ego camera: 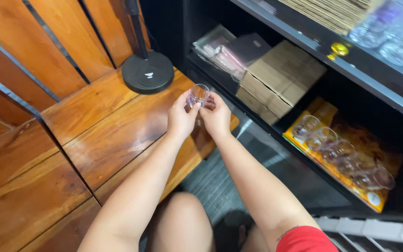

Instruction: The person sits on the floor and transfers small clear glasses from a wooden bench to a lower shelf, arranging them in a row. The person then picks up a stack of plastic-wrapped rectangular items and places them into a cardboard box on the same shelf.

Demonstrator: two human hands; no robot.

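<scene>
A small clear glass cup [199,94] is held up between both hands over the edge of a wooden platform [117,130]. My left hand [181,116] grips its left side with thumb and fingers. Fingertips of my right hand [217,117] pinch its right side. The cup's open mouth tilts toward the camera. Both forearms reach forward from the bottom of the view.
A round black stand base [148,72] with a pole sits on the wood behind the hands. A black shelf unit at right holds cardboard boxes [281,77], plastic-wrapped packets [220,49] and a yellow tray of several clear glasses [339,154]. More glasses [397,42] stand on the upper shelf.
</scene>
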